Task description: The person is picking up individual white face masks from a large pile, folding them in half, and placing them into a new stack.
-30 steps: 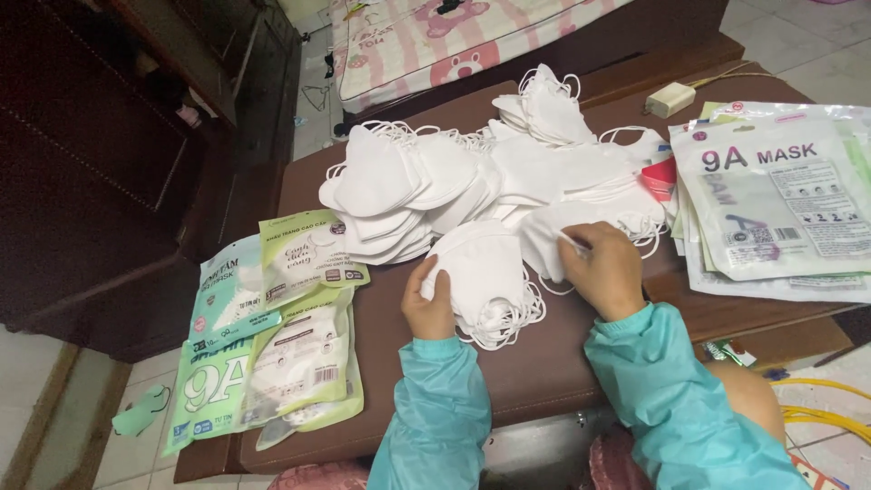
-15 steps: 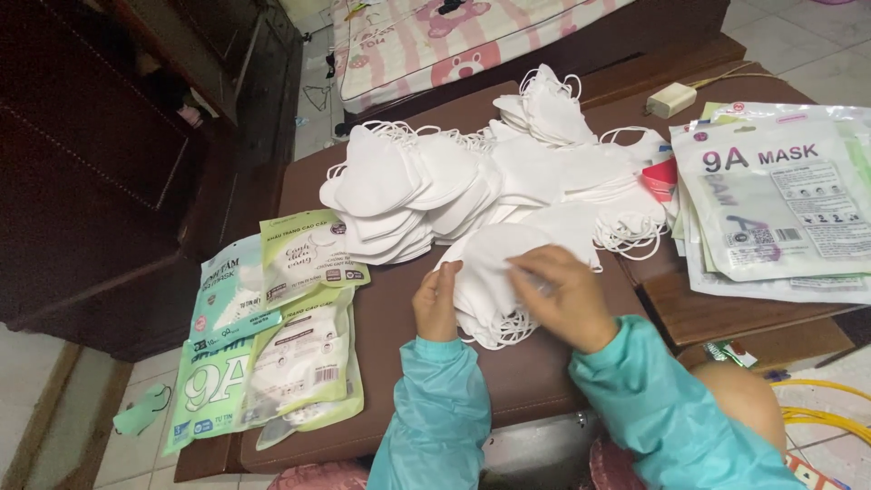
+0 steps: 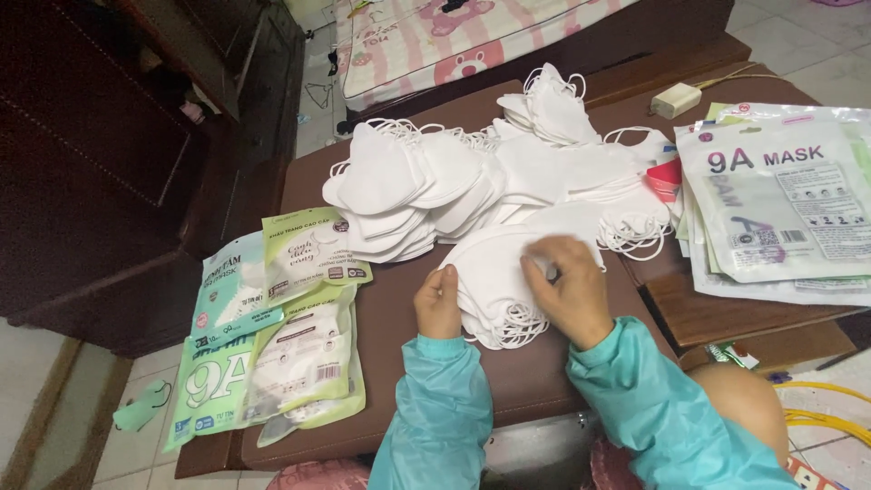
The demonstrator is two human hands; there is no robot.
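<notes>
A small stack of white folded face masks [image 3: 494, 281] lies on the brown table [image 3: 399, 345] just in front of me. My left hand [image 3: 438, 304] pinches the stack's left edge. My right hand [image 3: 564, 290] lies on top of the stack, fingers curled on the uppermost mask. Behind the stack spreads a large heap of loose white masks [image 3: 472, 177] with ear loops. Both arms wear teal sleeves.
Green and white filled mask packets [image 3: 272, 345] lie at the table's left front. A pile of empty printed pouches [image 3: 780, 209] rests at the right. A small cream box [image 3: 676, 100] sits at the back right. A bed with a pink patterned sheet [image 3: 472, 36] stands behind.
My right hand moved left from the loose heap with a mask onto the near stack. The left hand stayed at the stack's left edge.
</notes>
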